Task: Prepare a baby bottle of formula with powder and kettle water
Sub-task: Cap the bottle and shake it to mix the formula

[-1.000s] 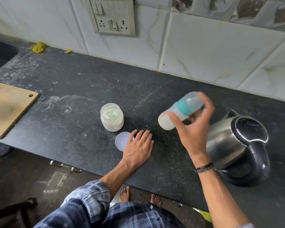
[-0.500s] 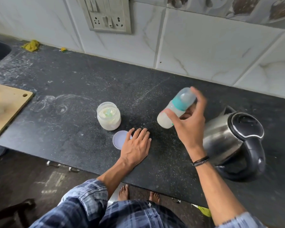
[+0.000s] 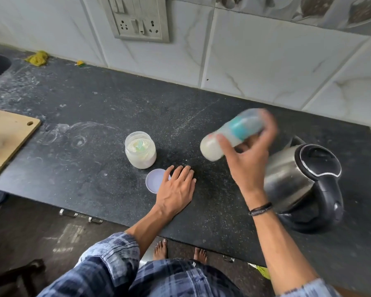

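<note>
Right hand [image 3: 247,159] grips tilted milky bottle [image 3: 229,136] (teal collar, blurred).

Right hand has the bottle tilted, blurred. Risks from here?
1. The bottle is tilted and motion-blurred in the right hand, close to the kettle; a swing could knock it.
2. The jar stands open, its lid off beside the left hand; a bump could spill the powder.
3. Whether the bottle's top is tight cannot be told; a loose one would leak.

Left hand [image 3: 176,189] lies flat; right hand [image 3: 247,156] raised, grip closed.
</note>
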